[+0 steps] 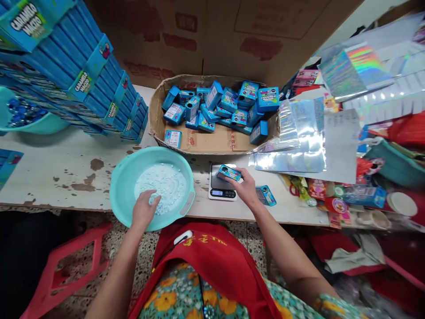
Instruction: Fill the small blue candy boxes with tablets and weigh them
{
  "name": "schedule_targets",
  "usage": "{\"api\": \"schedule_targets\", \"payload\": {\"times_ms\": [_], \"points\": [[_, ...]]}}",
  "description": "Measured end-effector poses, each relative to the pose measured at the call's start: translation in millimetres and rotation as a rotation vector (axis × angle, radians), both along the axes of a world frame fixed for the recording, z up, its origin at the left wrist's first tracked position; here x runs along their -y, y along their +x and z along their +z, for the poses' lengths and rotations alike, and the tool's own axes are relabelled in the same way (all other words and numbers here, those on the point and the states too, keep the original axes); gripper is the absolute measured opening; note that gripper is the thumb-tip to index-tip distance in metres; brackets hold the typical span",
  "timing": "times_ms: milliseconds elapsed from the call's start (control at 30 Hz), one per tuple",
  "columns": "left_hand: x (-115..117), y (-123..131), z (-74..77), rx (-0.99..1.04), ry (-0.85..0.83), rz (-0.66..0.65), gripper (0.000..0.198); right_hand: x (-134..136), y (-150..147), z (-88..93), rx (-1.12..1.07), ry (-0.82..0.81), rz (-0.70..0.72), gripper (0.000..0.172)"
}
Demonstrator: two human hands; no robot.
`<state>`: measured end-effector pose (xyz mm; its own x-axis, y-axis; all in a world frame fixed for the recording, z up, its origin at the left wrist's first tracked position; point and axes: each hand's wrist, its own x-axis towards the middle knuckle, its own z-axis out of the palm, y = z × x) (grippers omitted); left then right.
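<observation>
My right hand (246, 185) grips a small blue candy box (229, 173) by its right end, over a digital kitchen scale (223, 194). Whether the box touches the scale's plate I cannot tell. A flat blue carton piece (266, 195) lies just right of that hand. My left hand (145, 207) reaches into a pale turquoise basin (118, 181), thumb and fingers apart, at the small whitish candies (168, 182) inside. Some of its fingertips are hard to make out against them.
Behind the scale, a cut-down cardboard carton (212, 146) holds several blue boxes (229, 99). Stacked blue display boxes (83, 84) rise at left beside another basin (43, 125) of shiny blue pieces. Holographic sheets (307, 133) cover the right side. A red stool (71, 266) stands below left.
</observation>
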<state>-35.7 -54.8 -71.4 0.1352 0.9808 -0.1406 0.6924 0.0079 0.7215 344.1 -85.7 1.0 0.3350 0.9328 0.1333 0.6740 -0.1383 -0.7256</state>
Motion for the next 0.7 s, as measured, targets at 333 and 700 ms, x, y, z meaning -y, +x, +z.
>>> {"api": "schedule_targets", "payload": {"times_ms": [333, 700], "points": [[15, 8, 1.5, -0.052, -0.007, -0.075, 0.021, 18, 11, -13.6, -0.078, 0.007, -0.018, 0.055], [12, 16, 5.8, -0.255, 0.012, -0.128, 0.026, 91, 10, -13.9, -0.056, 0.003, -0.170, 0.034]]}}
